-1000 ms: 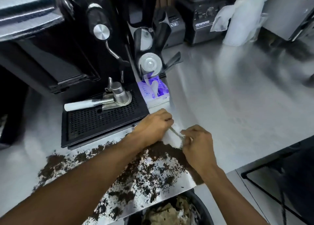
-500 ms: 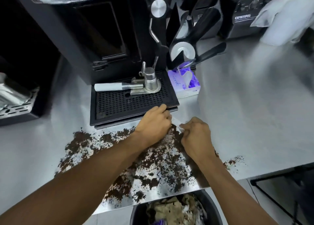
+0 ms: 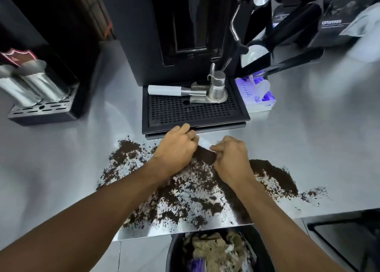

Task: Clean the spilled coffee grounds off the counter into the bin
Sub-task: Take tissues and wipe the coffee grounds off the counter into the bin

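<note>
Dark coffee grounds [image 3: 185, 195] lie scattered over the steel counter [image 3: 61, 169], with a thicker heap [image 3: 273, 177] to the right. My left hand [image 3: 176, 150] and my right hand [image 3: 230, 156] press down side by side at the far edge of the spill, just in front of the drip tray. Each is closed on an end of a white tissue [image 3: 204, 142], of which only a small strip shows between them. The black bin [image 3: 171, 251] stands below the counter's front edge, holding crumpled paper waste.
The espresso machine's black drip tray [image 3: 195, 112] carries a portafilter [image 3: 164, 90] and a metal tamper. A purple tissue box [image 3: 257, 101] stands to the tray's right. At far left is a second tray [image 3: 41, 113] with metal canisters. The counter edge [image 3: 185, 230] runs above the bin.
Both hands have slid left along the front of the drip tray, away from the tissue box, still holding the tissue. The view has swung left and down, showing more of the spill.
</note>
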Tool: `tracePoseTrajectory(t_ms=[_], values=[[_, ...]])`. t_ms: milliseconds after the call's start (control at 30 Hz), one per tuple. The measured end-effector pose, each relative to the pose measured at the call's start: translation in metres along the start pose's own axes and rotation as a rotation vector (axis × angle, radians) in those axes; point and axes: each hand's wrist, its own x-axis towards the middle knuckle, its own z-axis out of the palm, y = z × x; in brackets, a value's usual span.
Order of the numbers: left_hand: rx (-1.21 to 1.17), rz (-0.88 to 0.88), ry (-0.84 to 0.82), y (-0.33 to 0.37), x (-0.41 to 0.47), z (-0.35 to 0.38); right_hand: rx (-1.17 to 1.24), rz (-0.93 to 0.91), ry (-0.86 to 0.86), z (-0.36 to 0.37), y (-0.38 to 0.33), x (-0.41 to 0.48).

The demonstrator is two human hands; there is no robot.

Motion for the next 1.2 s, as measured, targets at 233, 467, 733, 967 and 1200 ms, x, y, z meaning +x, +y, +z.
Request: tracePoseTrajectory(t_ms=[233, 467, 733, 967, 1200], values=[[-0.01, -0.072, -0.026, -0.027, -0.04, -0.001, 0.016, -0.006, -0.066, 0.028, -0.036, -0.003], [-0.034, -0.157, -0.045, -0.052, -0.071, -0.003, 0.035, -0.035, -0.121, 0.051, -0.064, -0.002], [-0.059, -0.268, -0.104, -0.08, -0.105, -0.007, 0.056, -0.083, -0.17, 0.079, -0.099, -0.003], [-0.076, -0.153, -0.035, -0.102, -0.118, -0.008, 0.145, -0.105, -0.125, 0.071, -0.106, -0.013], [-0.23, -0.204, 0.071, -0.115, -0.13, -0.012, 0.124, -0.216, -0.175, 0.066, -0.116, 0.003]])
